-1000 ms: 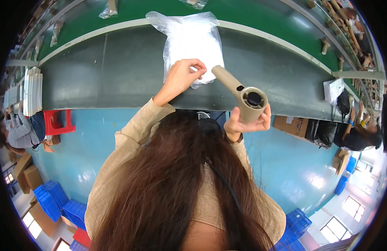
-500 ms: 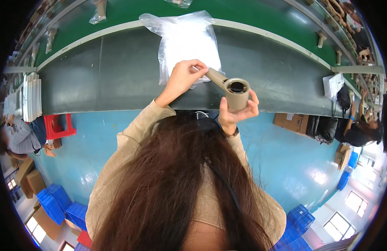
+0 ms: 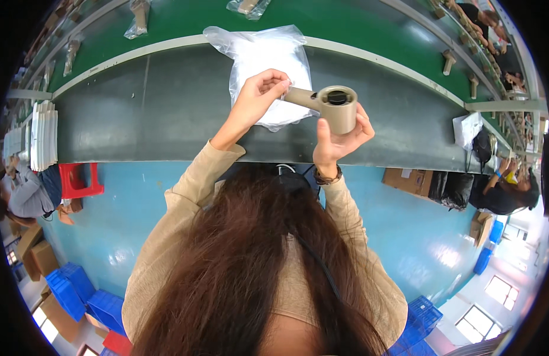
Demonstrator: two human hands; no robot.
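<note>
While the right hand [image 3: 347,135] holds its cylindrical head from below, one beige handheld device [image 3: 340,117], dark round inset on top, is raised over the workbench [image 3: 173,113], toward the front edge. Left hand [image 3: 258,99]: fingertips narrow, at the handle's [image 3: 302,99] end; grip there cannot be told. One translucent plastic bag [image 3: 268,56], white within, overlapping the far edge. One stack of white sheets [image 3: 44,136], left end.

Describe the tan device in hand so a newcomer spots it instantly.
Follow the long dark-grey worktop to its middle. There the right hand cups the tan device by its barrel, handle pointing toward the left hand. Unlike the tan pieces on the green belt, it is held up, its round black-centred end showing.
</note>
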